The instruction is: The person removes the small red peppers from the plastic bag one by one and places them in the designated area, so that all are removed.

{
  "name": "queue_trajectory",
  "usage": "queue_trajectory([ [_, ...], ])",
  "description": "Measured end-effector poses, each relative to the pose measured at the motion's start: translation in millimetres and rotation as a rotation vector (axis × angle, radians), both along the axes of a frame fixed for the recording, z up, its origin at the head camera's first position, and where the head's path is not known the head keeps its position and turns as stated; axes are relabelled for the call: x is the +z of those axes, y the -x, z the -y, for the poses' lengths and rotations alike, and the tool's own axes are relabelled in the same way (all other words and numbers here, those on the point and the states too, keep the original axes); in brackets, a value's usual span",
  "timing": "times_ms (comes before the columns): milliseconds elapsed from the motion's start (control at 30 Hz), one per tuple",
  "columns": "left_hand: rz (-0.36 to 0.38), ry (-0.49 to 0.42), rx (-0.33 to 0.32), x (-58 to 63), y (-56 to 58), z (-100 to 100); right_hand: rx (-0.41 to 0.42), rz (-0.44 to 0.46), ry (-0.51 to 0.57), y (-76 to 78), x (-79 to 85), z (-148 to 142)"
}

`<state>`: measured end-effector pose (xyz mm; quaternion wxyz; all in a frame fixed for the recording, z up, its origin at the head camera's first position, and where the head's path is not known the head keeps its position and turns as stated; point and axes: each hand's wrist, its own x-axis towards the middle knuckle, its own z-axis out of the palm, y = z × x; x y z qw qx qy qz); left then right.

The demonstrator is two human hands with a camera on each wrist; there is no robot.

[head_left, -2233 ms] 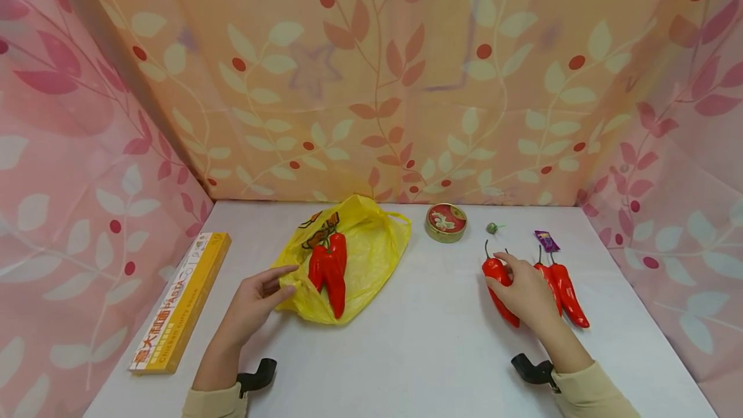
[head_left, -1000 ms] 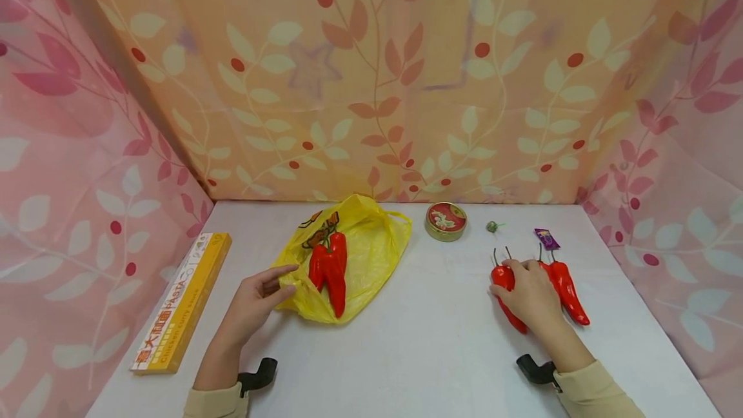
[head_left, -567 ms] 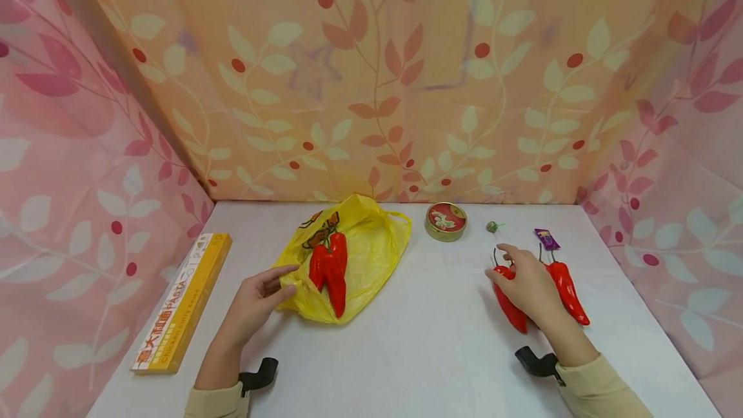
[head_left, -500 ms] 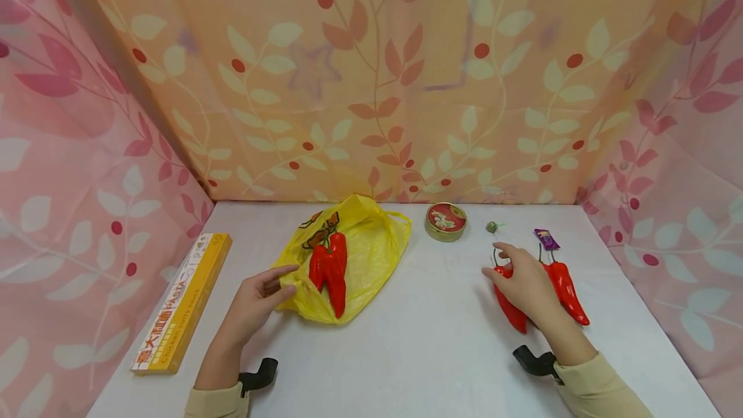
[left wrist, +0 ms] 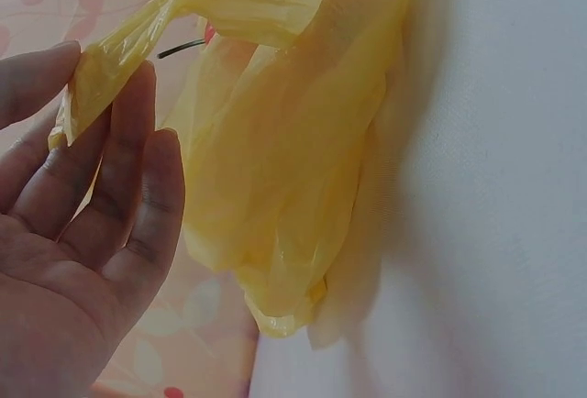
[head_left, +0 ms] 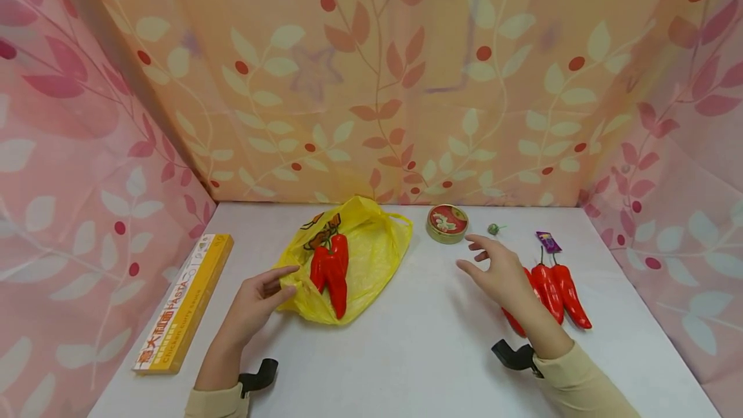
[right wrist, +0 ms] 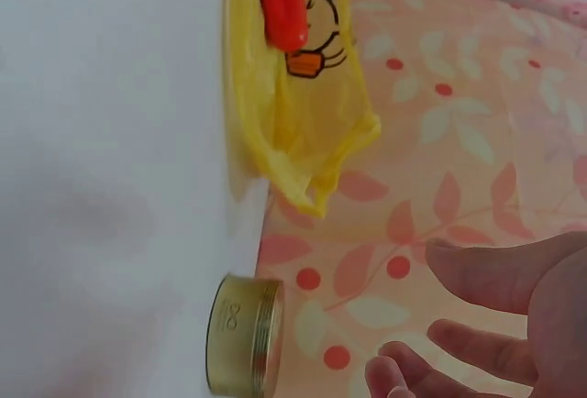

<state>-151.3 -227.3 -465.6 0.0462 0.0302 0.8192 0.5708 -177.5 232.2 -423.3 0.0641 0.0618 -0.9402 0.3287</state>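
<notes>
My left hand (head_left: 251,308) pinches the near left edge of a yellow plastic bag (head_left: 374,276), thumb on one side and fingers on the other in the left wrist view. Red chili peppers (head_left: 336,276) lie on the bag's open mouth, stems pointing away. My right hand (head_left: 504,279) hovers over the table with nothing in it, fingers loosely bent and thumb apart. Beneath and right of it lie three red chili peppers (head_left: 570,295) side by side; the leftmost is partly hidden by the hand and forearm. In the right wrist view the fingers (right wrist: 486,274) are apart from everything.
A round red-lidded tin (head_left: 447,223) stands at the back, just beyond my right fingertips. Near it are a small green-wrapped lollipop (head_left: 493,229) and a purple packet (head_left: 548,242). A yellow pasta box (head_left: 186,305) lies at the left. Patterned cloth walls surround the white table.
My right hand touches and shifts the leftmost loose pepper slightly right, then lifts off and moves left, empty. The left hand stays on the bag.
</notes>
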Motion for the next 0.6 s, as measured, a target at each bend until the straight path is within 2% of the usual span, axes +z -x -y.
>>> queue_trajectory([
  [367,0.016,0.004,-0.001,0.7,-1.0,-1,0.049,-0.016,0.030,8.9,-5.7,34],
  [600,0.012,0.003,-0.004,0.5,-1.1,0,0.116,0.001,0.075,16.1,-4.1,61],
])
